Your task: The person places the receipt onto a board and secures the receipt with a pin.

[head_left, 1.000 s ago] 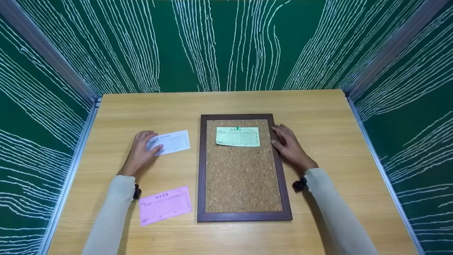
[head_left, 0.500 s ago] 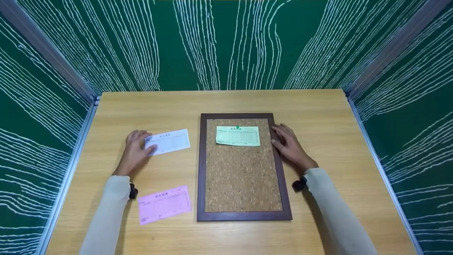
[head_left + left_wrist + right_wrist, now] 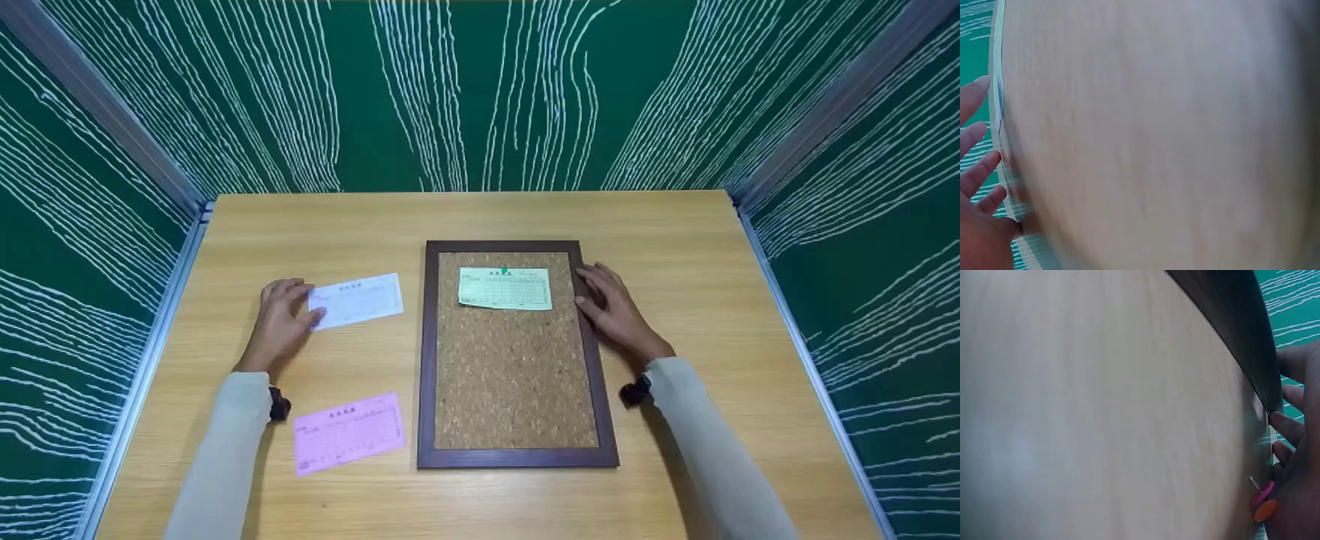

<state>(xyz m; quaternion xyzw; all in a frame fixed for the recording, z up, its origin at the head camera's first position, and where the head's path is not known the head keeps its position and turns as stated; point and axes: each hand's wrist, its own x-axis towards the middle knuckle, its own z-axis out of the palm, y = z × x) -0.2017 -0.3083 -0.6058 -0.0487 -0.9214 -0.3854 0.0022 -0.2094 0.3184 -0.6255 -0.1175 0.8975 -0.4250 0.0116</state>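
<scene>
A dark-framed cork board [image 3: 517,375] lies flat on the wooden table [image 3: 675,225]. Near its top edge a green slip [image 3: 505,289] is fixed with a green pin [image 3: 505,271]. My right hand [image 3: 609,306] rests with straight fingers on the board's right frame rail. In the right wrist view a pink pin [image 3: 1262,491] and an orange pin [image 3: 1265,511] show against that hand's palm [image 3: 1292,495]; whether they are gripped I cannot tell. My left hand [image 3: 281,319] lies flat, its fingertips touching the left end of a white slip [image 3: 358,299].
A pink slip [image 3: 349,433] lies near the front, just left of the board's lower corner. Green patterned walls with metal rails [image 3: 169,300] close in the table on three sides. The left wrist view shows only blurred wood and straight fingers [image 3: 977,169].
My left hand has slid left, from covering the white slip's left end to just touching its edge. The slip shifted slightly left. The right hand has stayed put.
</scene>
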